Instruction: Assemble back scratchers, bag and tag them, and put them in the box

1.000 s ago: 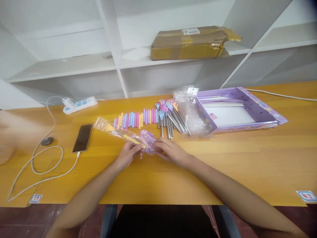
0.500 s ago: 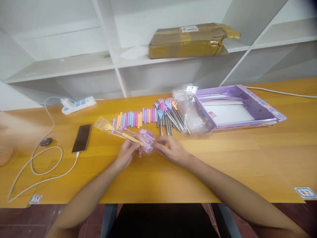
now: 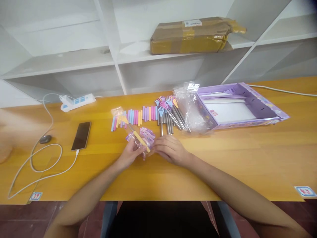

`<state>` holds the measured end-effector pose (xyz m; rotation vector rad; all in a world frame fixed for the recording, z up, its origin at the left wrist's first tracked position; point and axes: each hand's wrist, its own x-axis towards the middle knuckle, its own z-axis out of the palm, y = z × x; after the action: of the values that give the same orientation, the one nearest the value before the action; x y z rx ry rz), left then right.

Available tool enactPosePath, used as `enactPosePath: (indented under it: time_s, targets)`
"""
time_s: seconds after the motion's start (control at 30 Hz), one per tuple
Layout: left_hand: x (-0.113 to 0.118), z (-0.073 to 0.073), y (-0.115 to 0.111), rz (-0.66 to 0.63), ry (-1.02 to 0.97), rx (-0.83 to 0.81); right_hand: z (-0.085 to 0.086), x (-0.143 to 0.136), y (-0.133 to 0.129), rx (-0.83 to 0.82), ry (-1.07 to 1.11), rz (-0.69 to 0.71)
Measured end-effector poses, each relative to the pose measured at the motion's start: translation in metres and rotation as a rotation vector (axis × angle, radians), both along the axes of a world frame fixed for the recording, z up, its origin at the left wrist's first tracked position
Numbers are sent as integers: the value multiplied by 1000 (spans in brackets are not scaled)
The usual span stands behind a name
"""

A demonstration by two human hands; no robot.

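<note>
- Taking the clock from between my hands, my left hand (image 3: 131, 153) pinches the handle end of a yellow back scratcher (image 3: 140, 140) in clear film, its head angled toward 11 o'clock; I'd guess the low grip keeps that end steady beside the other hand.
- My right hand (image 3: 170, 150) sits just beside it at 3, fingers bunched at the film's near end; whether they grip it, I can't tell.
- Just past my fingers at 12, purple printed cards (image 3: 147, 133) lie on the table, probably kept close for easy reach.
- At 11, coloured tubes (image 3: 135, 117) lie side by side in a row, which makes each simple to pick out.
- At 1, metal scratcher rods (image 3: 170, 120) are heaped, hand-shaped heads mostly facing away; clear bags (image 3: 193, 114) rest beyond, against the purple tray (image 3: 262, 96) at 2.
- The table (image 3: 247, 158) is smooth, orange-brown and glossy; a phone (image 3: 81, 136) on its cable lies toward 9, a power strip (image 3: 78, 102) at 10.
- Farthest, a white shelving unit (image 3: 81, 61) backs the room, carrying a taped parcel (image 3: 190, 38) near 1.
</note>
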<state>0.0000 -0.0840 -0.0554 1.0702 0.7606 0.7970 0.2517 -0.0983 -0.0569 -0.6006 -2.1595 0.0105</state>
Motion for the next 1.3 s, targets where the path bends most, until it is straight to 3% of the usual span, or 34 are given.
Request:
enactPosePath:
  time_s: [0.2, 0.43, 0.8, 0.9, 1.03, 1.2, 1.3]
  targets:
    - [-2, -6, -6, -219, -13, 36, -5, -4, 1, -70, 1, -35]
    - [1, -5, -7, -249, 85, 22, -9, -5, 0, -105, 9, -44]
    - [1, -14, -9, -258, 23, 58, -12, -8, -3, -168, 27, -51]
    - [2, -11, -9, -251, -25, 77, -10, -8, -5, -338, 70, -81]
    - [2, -10, -9, -257, -62, 108, 1, -7, -9, -764, 125, -64]
    - [3, -9, -8, -237, -65, 84, 25, -12, -5, -1264, 175, 257]
    - [2, 0, -7, -273, -15, 30, 38, -12, -4, -1423, 148, 405]
